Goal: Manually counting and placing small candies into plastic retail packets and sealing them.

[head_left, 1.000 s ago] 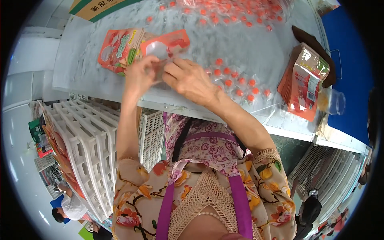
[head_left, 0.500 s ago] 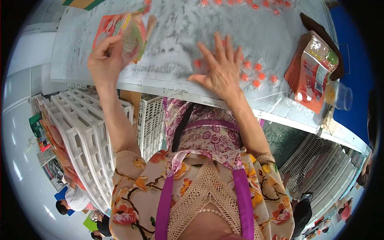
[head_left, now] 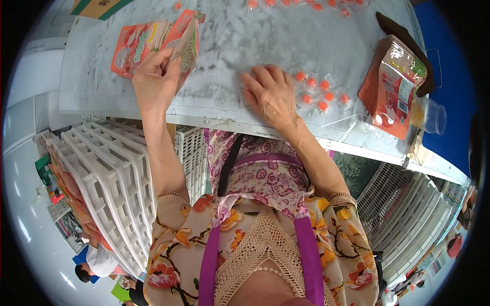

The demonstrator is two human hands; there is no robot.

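Observation:
My left hand pinches a red and green packaging pouch by its edge and holds it tilted above the table. Beside it lie more flat red pouches, overlapping one another. Palm down on the table, my right hand has its fingers curled in; whatever is under them is hidden. Just right of that hand are several orange-red candies in clear wrappers. A single orange candy lies beyond the held pouch.
More wrapped candies lie along the far side. At the right are a stack of red pouches, a dark brown strip and a clear plastic cup. White plastic crates stand below the table. A cardboard box is at far left.
My right hand's spread fingers have curled in and drawn back left, over where loose candies lay. My left hand has shifted right and nearer with the pouch, which is now less blurred.

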